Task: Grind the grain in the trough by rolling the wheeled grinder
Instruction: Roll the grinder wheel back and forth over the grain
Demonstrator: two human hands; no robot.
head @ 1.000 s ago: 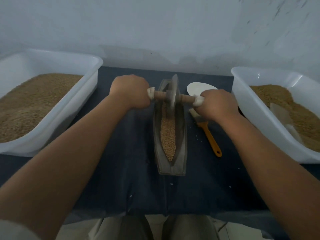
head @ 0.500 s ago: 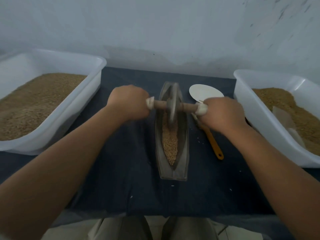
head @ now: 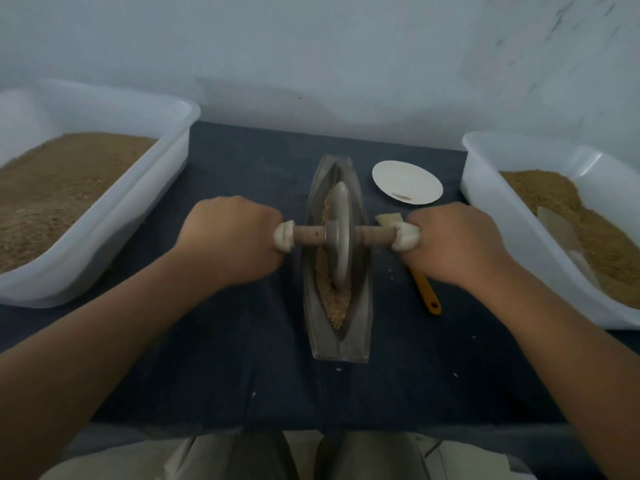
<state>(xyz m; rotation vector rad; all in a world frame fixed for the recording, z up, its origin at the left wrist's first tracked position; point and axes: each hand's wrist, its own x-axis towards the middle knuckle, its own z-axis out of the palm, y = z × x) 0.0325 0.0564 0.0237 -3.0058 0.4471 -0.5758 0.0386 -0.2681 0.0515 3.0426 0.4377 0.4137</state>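
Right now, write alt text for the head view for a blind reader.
The left hand and right hand grip the handles of the wheeled grinder, its disc standing in the grain of a narrow trough on a dark cloth. White tubs of grain flank it; a white dish and an orange-handled brush lie to its right.

**One head cam, wide-angle**

You've got 1 view only: worn on your head, facing fwd and down, close over the table (head: 225, 375). Trough (head: 341, 348) sits mid-frame; table's far edge meets the wall (head: 311, 46); L/R edges out of shot.
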